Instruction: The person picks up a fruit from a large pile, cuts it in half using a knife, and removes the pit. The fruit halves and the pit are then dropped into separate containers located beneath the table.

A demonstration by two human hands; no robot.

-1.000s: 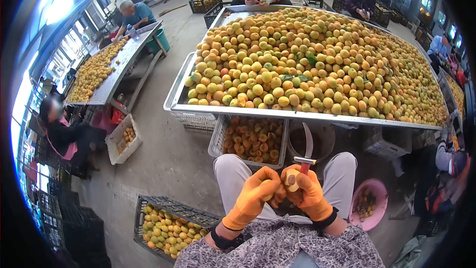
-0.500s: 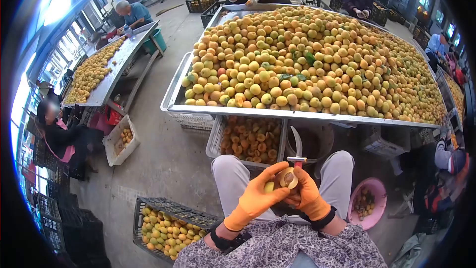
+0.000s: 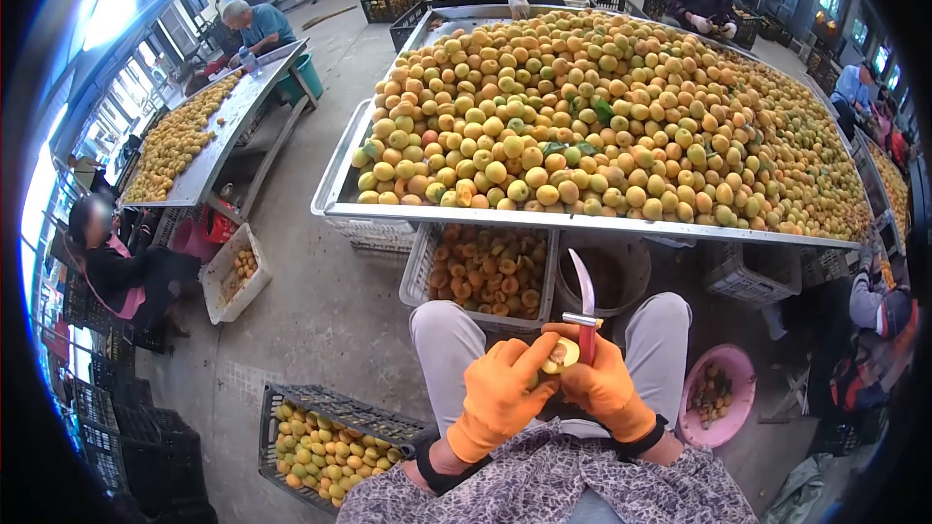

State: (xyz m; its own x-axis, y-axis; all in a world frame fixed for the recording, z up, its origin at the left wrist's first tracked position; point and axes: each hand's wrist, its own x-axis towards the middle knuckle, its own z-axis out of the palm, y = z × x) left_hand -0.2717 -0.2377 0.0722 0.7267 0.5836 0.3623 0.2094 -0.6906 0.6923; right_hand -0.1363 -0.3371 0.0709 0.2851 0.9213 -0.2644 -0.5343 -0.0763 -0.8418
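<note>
My left hand (image 3: 502,391), in an orange glove, grips a cut apricot (image 3: 560,357) whose pale inside and brown centre face up. Close against it, my right hand (image 3: 607,390), also gloved in orange, is wrapped round the red handle of a curved knife (image 3: 585,311). The blade points up and forward over my knees. Below the hands is the patterned cloth (image 3: 553,480) on my lap. Past the knees a white crate (image 3: 417,277) holds halved apricots, beside a round tub (image 3: 636,277).
A metal table (image 3: 466,216) heaped with apricots spans the front, with people beyond it. A black crate (image 3: 340,406) of apricots stands lower left, a pink basin (image 3: 733,417) at right. Another sorting table (image 3: 218,150) and a seated person (image 3: 136,267) are at left.
My hands have shifted and the right one now holds the knife more upright, its red handle showing. The cut apricot is turned and more covered by fingers. The co-worker's gloved hand across the table has moved.
</note>
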